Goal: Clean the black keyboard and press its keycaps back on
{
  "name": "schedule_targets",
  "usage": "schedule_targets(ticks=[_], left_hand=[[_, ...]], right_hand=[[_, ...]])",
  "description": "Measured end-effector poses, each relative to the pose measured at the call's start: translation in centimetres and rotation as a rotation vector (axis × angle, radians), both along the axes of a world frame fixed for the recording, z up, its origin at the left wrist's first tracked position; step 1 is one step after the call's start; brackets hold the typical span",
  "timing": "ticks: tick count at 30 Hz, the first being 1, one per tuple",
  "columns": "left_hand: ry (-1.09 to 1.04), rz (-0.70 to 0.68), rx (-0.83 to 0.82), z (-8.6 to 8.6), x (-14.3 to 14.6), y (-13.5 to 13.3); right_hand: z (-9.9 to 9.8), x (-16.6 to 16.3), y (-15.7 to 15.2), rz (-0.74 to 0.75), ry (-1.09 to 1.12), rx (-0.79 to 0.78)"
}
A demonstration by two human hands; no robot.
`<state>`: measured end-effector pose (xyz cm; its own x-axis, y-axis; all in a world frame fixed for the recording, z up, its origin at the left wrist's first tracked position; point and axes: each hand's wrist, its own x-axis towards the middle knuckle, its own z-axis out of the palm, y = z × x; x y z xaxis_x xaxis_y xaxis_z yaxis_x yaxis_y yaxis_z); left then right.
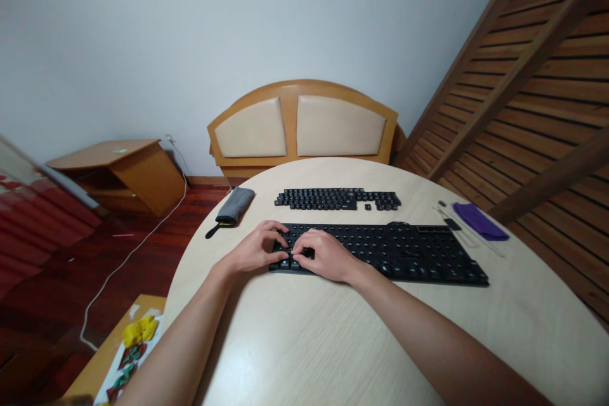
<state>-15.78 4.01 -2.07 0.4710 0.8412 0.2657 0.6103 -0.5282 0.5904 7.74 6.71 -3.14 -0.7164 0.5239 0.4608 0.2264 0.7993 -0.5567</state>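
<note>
A long black keyboard [409,252] lies across the round table, most of its key positions showing small pale-topped stems without caps. Over its left end rests my left hand [254,246], open, with thumb and curved fingers apart and touching the keys. My right hand [326,255] is closed in a pinch, thumb and forefinger together at the lower left keys. The small black keycap at those fingertips is mostly hidden. Beside them, a fitted keycap [284,264] with a white mark shows. Loose black keycaps [316,199] stand in rows behind the keyboard.
A grey pouch [236,205] lies at the table's left edge. On the right are a purple cloth [480,222] and a white cable [469,228]. The table [266,342] has a curved edge, with a padded headboard [304,124] behind it.
</note>
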Motion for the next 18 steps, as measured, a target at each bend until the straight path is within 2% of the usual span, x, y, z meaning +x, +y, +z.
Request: schedule_targets(ticks=[18], left_hand=[[-0.021,-0.052,-0.002,-0.77,0.25,0.3]], right_hand=[[-0.1,-0.06,-0.06,-0.023,-0.035,0.038]])
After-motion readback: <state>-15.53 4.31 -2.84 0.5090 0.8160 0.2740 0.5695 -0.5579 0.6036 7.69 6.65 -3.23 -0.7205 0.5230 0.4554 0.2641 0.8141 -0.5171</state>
